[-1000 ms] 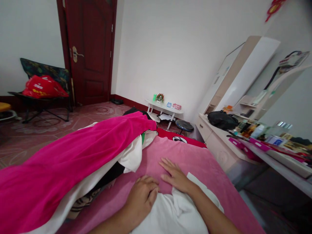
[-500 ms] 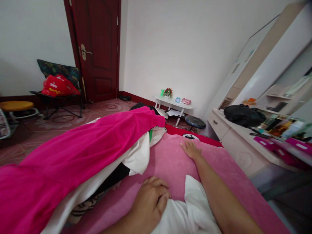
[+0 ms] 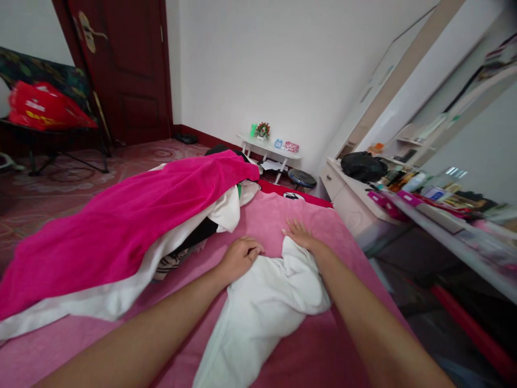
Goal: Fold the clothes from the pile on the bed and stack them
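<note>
A white garment (image 3: 262,302) lies crumpled on the pink bed cover (image 3: 319,345) between my arms. My left hand (image 3: 239,255) rests at its upper left edge with the fingers curled down onto the cloth. My right hand (image 3: 299,234) lies flat with fingers stretched out on the pink cover, touching the garment's top right corner. To the left, a heap of clothes is draped by a bright magenta cloth (image 3: 121,226) over white fabric (image 3: 177,237).
A pale dresser (image 3: 351,202) with a black bag (image 3: 362,166) and several bottles stands right of the bed. A small white table (image 3: 270,151) is by the far wall. A dark red door (image 3: 121,70) and a chair with a red bag (image 3: 40,108) are at the left.
My right hand has drawn back from the far end of the bed to the garment's top edge. The view has pulled back, so more of the white garment and both forearms show.
</note>
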`<state>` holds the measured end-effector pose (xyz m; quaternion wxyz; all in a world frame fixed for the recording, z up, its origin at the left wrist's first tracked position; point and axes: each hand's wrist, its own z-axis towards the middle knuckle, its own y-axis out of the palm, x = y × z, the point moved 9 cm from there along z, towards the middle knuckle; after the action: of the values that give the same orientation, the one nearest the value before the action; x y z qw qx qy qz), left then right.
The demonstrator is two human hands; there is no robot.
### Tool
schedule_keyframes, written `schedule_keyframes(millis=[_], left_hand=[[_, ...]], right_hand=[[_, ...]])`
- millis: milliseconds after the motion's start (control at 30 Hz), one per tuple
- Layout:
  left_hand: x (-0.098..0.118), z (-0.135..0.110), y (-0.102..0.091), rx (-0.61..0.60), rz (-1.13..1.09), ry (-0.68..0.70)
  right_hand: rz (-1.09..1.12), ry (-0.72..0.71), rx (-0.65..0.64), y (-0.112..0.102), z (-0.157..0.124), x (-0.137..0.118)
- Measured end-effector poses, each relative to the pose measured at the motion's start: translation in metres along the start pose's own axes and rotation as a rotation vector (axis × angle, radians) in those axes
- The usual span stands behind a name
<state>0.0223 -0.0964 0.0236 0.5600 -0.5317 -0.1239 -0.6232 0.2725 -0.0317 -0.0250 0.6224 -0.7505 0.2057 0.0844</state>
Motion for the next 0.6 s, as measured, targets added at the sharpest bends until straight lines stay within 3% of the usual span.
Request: schedule_keyframes(millis=[167,367,500,600], left_hand=[[-0.012,-0.003,0.000,0.014,-0.111,-0.047],[-0.007,-0.005,-0.001,-0.003,-0.127,-0.054],[0.006,-0.008,-0.001,-0.045,-0.108,-0.042],[0.016,-0.013,0.001,-0.130,-0.069,-0.007]], right_hand=[[0.292,-0.157,0.008,0.003,-0.070,-0.013],[0.504,-0.273,0.216,-0.002,-0.133,-0.024],[0.451,-0.283,0.250,-0.011,-0.153,-0.034],[0.258,-0.259,0.306,-0.033,-0.156,-0.043]])
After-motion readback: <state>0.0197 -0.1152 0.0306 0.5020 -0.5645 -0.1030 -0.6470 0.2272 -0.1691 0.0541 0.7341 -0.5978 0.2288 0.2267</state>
